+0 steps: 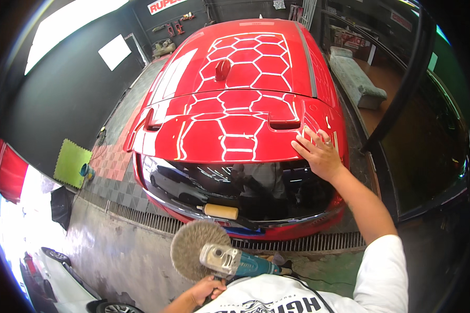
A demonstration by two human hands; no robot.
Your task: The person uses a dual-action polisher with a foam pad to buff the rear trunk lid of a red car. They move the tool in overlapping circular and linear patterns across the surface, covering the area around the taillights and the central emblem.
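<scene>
My left hand is closed round the side handle of a teal and grey rotary polisher, held low in front of my body. Its round, greyish wool pad faces away from me. At the end of my outstretched right arm, my right hand lies with fingers spread on the right end of the glossy red rear spoiler. That spoiler belongs to a red car seen from behind. A tan squeeze bottle lies on its side at the bottom of the dark rear window.
A metal drain grate crosses the floor behind the car. A grey sofa stands at the right, past a dark post. At the left are a green foam mat and a white car. A dark cord trails by the polisher.
</scene>
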